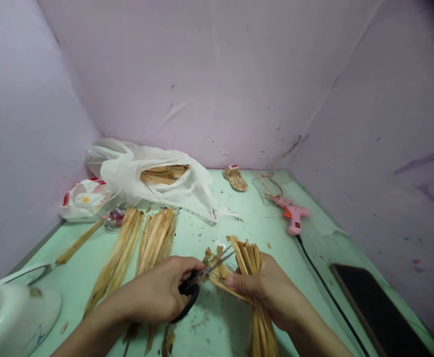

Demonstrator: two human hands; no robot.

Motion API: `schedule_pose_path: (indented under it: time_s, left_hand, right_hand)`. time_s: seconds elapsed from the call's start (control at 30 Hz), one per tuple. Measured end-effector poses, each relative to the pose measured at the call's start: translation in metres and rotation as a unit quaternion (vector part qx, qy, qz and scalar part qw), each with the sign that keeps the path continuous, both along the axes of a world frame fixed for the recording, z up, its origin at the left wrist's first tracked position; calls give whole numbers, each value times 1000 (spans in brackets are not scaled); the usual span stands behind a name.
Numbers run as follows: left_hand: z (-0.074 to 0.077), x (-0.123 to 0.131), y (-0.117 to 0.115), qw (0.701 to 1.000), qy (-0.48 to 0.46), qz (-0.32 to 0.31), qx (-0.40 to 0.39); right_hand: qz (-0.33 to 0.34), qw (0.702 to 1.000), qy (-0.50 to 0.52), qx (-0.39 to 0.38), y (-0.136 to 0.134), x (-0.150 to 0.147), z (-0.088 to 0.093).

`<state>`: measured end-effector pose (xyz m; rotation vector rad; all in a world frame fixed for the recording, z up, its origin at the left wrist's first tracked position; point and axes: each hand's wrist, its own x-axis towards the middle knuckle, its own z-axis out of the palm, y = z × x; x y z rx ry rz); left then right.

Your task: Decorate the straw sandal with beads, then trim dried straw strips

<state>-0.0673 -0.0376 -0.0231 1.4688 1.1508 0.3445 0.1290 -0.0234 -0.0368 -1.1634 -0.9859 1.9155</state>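
Note:
My left hand is closed round the black handles of a pair of scissors, whose blades are parted against dry straw-coloured strips. My right hand grips a bundle of these dried leaf strips, which stands up past my fingers and runs down under my wrist. Short cut pieces sit at the blade tips. Two flat rows of the same strips lie on the green table just beyond my left hand.
A white plastic bag holding more strips lies at the back. A pink glue gun with a black cord, a small woven sandal, a dark phone, a white iron and a bead container surround the green table.

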Motion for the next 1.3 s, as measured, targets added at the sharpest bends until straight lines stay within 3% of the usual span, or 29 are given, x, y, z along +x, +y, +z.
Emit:
schedule_pose_path:
  time_s: [0.2, 0.33, 0.43, 0.53, 0.63, 0.73, 0.8, 0.97, 1.13, 1.2, 1.3]
  left_hand:
    - [0, -1, 0, 991, -44, 37, -122]
    - [-1, -1, 3, 986, -49, 65, -142]
    - [4, -8, 9, 985, -13, 147, -87]
    - [18, -22, 12, 969, 113, 206, 78]
    - [32, -38, 14, 919, 282, 182, 207]
    - [39, -50, 17, 873, 394, 175, 227]
    - [37, -56, 20, 858, 425, 186, 219]
    - [19, -67, 30, 851, 441, 199, 203]
    - [0, -70, 41, 860, 417, 214, 202]
    - [-1, -70, 42, 859, 406, 232, 209]
    - [10, -74, 38, 853, 391, 258, 229]
  right_hand:
    - [-12, 1000, -22, 4, -2, 0, 4]
    - [-12, 999, -43, 10, -2, -1, 5]
    - [-30, 980, -185, 71, -1, -1, 0]
    - [-42, 928, -337, 153, -3, -4, -5]
    - [7, 959, -257, 123, -6, -8, -2]
    - [8, 984, -166, 64, -8, -7, 6]
    - [-9, 992, -111, 50, -8, -5, 9]
    - [-72, 997, -26, -8, -7, -1, 3]
    - [-78, 996, 3, -40, -6, -2, -3]
    - [-93, 995, 4, -44, -6, -3, -2]
    - [-112, 993, 3, -45, -6, -5, 1]
